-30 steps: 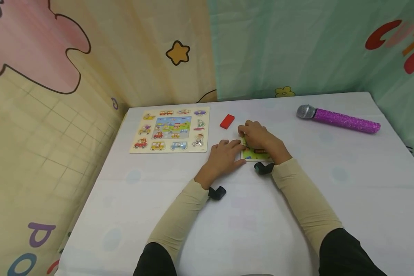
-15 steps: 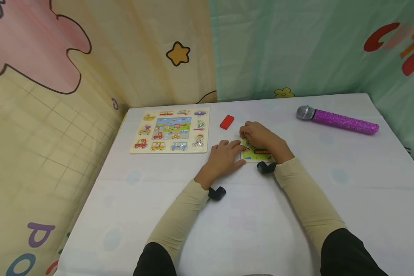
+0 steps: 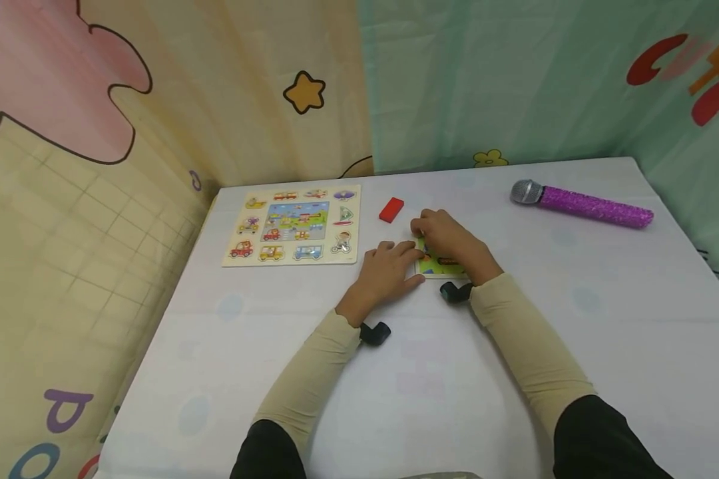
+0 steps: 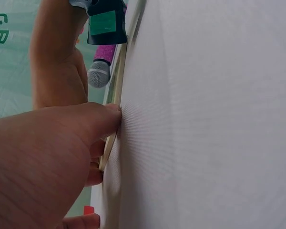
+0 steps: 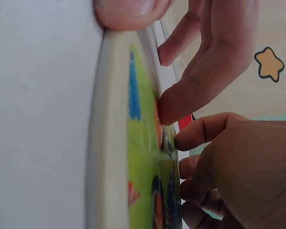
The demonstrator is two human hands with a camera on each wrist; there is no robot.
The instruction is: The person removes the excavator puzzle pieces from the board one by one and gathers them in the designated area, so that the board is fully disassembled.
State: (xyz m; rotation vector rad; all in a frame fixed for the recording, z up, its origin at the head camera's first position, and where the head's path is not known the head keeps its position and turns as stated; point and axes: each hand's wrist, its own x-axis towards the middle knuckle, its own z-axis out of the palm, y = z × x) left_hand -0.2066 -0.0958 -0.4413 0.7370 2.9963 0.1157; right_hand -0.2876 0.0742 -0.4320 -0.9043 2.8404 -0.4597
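Note:
In the head view, a small green picture board (image 3: 434, 267) lies flat between my hands, partly hidden by them. My left hand (image 3: 380, 276) rests at its left side with fingers spread. The left wrist view has the left thumb (image 4: 107, 117) touching the board's pale near edge. Over the board's far part is my right hand (image 3: 449, 236), fingers bent and fingertips on its printed surface (image 5: 145, 138) in the right wrist view. Whether a piece sits between those fingertips is hidden. A red block (image 3: 391, 209) lies just beyond the left fingers.
A larger wooden vehicle puzzle (image 3: 350, 256) lies at the left back of the white table (image 3: 431, 399). At the right back rests a purple glitter microphone (image 3: 599, 207). Patterned curtains (image 3: 485, 80) stand behind the table.
The view shifts slightly. Both hands stay at the green board, the left in the same place and the right with only small movement over its far part.

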